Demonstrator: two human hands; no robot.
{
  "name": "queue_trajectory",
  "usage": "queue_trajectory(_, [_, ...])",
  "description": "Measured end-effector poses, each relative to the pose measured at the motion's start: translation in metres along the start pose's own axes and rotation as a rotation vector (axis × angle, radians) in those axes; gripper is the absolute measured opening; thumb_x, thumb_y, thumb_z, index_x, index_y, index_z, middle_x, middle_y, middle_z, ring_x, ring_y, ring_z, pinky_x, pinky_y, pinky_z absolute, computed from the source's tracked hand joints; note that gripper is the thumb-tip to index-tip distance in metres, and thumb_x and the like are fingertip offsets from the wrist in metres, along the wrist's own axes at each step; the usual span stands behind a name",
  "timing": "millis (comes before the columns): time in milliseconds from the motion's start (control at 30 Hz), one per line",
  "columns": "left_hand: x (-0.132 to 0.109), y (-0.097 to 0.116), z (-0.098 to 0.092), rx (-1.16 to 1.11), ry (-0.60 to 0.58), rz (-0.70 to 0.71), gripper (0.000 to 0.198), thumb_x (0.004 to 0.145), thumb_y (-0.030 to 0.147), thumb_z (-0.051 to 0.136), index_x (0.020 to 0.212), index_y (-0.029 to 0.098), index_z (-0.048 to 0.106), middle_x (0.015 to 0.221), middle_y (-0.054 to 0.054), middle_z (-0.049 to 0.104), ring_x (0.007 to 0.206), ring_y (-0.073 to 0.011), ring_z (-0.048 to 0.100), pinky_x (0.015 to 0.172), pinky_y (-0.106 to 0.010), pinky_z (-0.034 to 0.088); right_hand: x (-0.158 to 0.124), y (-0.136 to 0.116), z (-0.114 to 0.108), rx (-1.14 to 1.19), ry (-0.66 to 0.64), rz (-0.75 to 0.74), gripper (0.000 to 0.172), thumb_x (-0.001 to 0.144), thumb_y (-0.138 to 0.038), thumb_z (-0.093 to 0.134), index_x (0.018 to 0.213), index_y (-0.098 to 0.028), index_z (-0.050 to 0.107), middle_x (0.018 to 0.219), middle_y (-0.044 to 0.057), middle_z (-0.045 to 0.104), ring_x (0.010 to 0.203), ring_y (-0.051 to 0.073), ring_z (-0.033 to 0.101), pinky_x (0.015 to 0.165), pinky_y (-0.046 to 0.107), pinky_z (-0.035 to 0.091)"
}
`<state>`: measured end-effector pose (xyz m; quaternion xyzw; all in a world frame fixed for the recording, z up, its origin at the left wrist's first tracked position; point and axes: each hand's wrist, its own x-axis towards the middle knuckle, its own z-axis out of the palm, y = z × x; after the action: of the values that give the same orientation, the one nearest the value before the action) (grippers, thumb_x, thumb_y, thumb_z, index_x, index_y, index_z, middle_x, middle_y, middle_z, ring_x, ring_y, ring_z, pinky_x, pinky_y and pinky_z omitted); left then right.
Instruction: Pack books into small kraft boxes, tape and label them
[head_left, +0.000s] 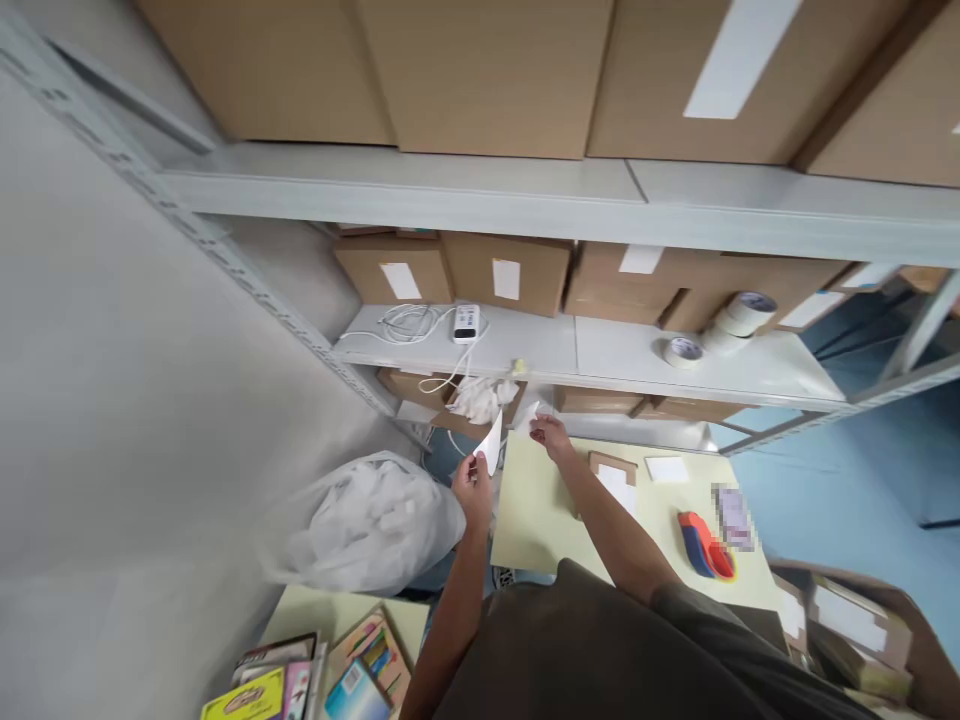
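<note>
My left hand (471, 487) pinches a curled white piece of paper (491, 440), held up above the gap left of the table. Close by on its right, my right hand (550, 436) has its fingers closed on a smaller white piece of paper (532, 409), over the table's far left corner. Beneath my right forearm, a small cardboard box (616, 480) with a white label lies on the pale yellow table (525, 510). A white card (666, 469) lies to the right of that box. Crumpled white paper (480, 398) fills an open carton just beyond my left hand.
A large clear bag of white waste (375, 525) stands left of my left arm. Metal shelves (525, 345) ahead hold cardboard boxes, a white power strip (466, 323) and tape rolls (684, 351). A red and blue tape dispenser (705, 548) sits on the table's right side.
</note>
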<state>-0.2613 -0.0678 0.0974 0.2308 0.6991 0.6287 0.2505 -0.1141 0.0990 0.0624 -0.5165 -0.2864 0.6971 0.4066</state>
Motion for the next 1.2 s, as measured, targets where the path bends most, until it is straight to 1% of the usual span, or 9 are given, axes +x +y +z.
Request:
queue_trajectory(200, [0.027, 0.003, -0.054, 0.04, 0.079, 0.034, 0.051, 0.09, 0.067, 0.062, 0.098, 0.018, 0.076, 0.092, -0.01, 0.075, 0.082, -0.0222, 0.067, 0.078, -0.034, 0.054, 0.052, -0.005, 0.098, -0.023, -0.008, -0.047, 0.032, 0.063, -0.035, 0.083, 0.082, -0.025, 0.061, 0.071, -0.001, 0.068, 0.066, 0.018, 0.066, 0.065, 0.031, 0.052])
queue_trajectory(367, [0.036, -0.007, -0.063, 0.083, 0.016, 0.084, 0.044, 0.094, 0.061, 0.061, 0.095, 0.02, 0.077, 0.089, -0.008, 0.074, 0.079, -0.0206, 0.065, 0.076, -0.032, 0.052, 0.048, 0.001, 0.106, -0.106, 0.131, -0.123, 0.036, 0.067, -0.045, 0.08, 0.091, -0.025, 0.062, 0.074, -0.002, 0.068, 0.066, 0.017, 0.063, 0.061, 0.029, 0.046])
queue_trajectory(533, [0.035, -0.013, -0.044, 0.124, -0.123, 0.165, 0.041, 0.095, 0.058, 0.06, 0.082, 0.022, 0.076, 0.081, -0.007, 0.071, 0.076, -0.0203, 0.063, 0.074, -0.03, 0.05, -0.017, 0.025, 0.063, -0.127, 0.078, -0.128, 0.041, 0.066, -0.056, 0.083, 0.08, -0.023, 0.064, 0.074, 0.001, 0.071, 0.071, 0.019, 0.068, 0.067, 0.03, 0.049])
queue_trajectory(600, [0.031, -0.012, -0.027, 0.134, -0.213, 0.197, 0.039, 0.093, 0.057, 0.062, 0.08, 0.023, 0.076, 0.082, -0.007, 0.072, 0.075, -0.0201, 0.063, 0.075, -0.031, 0.05, -0.05, 0.03, 0.04, -0.195, -0.065, -0.085, 0.045, 0.073, -0.064, 0.078, 0.073, -0.021, 0.066, 0.074, 0.004, 0.072, 0.074, 0.02, 0.069, 0.07, 0.03, 0.05])
queue_trajectory(733, [0.011, -0.012, 0.016, 0.173, -0.447, 0.293, 0.032, 0.092, 0.052, 0.065, 0.08, 0.025, 0.078, 0.088, -0.009, 0.074, 0.083, -0.0228, 0.066, 0.084, -0.035, 0.053, -0.102, 0.025, -0.006, -0.181, -0.146, 0.006, 0.055, 0.08, -0.074, 0.072, 0.086, -0.019, 0.075, 0.088, 0.01, 0.077, 0.091, 0.024, 0.073, 0.078, 0.034, 0.054])
queue_trajectory(900, [-0.041, -0.023, 0.069, 0.267, -0.67, 0.414, 0.018, 0.086, 0.044, 0.077, 0.092, 0.028, 0.083, 0.114, -0.013, 0.075, 0.113, -0.0307, 0.066, 0.105, -0.046, 0.051, -0.122, 0.018, -0.071, -0.034, 0.02, -0.066, 0.048, 0.07, -0.065, 0.085, 0.075, -0.02, 0.071, 0.078, 0.006, 0.072, 0.082, 0.023, 0.069, 0.078, 0.036, 0.055])
queue_trajectory(1000, [-0.07, -0.031, 0.091, 0.276, -0.796, 0.485, 0.029, 0.076, 0.043, 0.088, 0.101, 0.029, 0.083, 0.134, -0.013, 0.068, 0.129, -0.035, 0.06, 0.112, -0.05, 0.048, -0.127, 0.018, -0.113, 0.02, 0.201, -0.088, 0.045, 0.06, -0.058, 0.09, 0.068, -0.02, 0.066, 0.071, 0.002, 0.069, 0.073, 0.019, 0.065, 0.073, 0.034, 0.053])
queue_trajectory(1100, [-0.09, -0.04, 0.112, 0.22, -0.727, 0.313, 0.034, 0.082, 0.051, 0.08, 0.102, 0.024, 0.077, 0.128, -0.015, 0.07, 0.119, -0.0312, 0.066, 0.102, -0.046, 0.054, -0.133, 0.02, -0.148, 0.061, 0.244, -0.052, 0.043, 0.06, -0.056, 0.089, 0.071, -0.021, 0.067, 0.076, 0.002, 0.071, 0.075, 0.018, 0.065, 0.075, 0.033, 0.054])
queue_trajectory(1200, [-0.102, -0.05, 0.132, 0.137, -0.667, 0.002, 0.04, 0.08, 0.057, 0.076, 0.095, 0.021, 0.066, 0.094, -0.009, 0.074, 0.087, -0.0222, 0.071, 0.081, -0.036, 0.057, -0.139, 0.025, -0.172, 0.109, 0.218, -0.008, 0.042, 0.059, -0.054, 0.089, 0.072, -0.021, 0.066, 0.078, 0.002, 0.072, 0.074, 0.017, 0.066, 0.074, 0.032, 0.054])
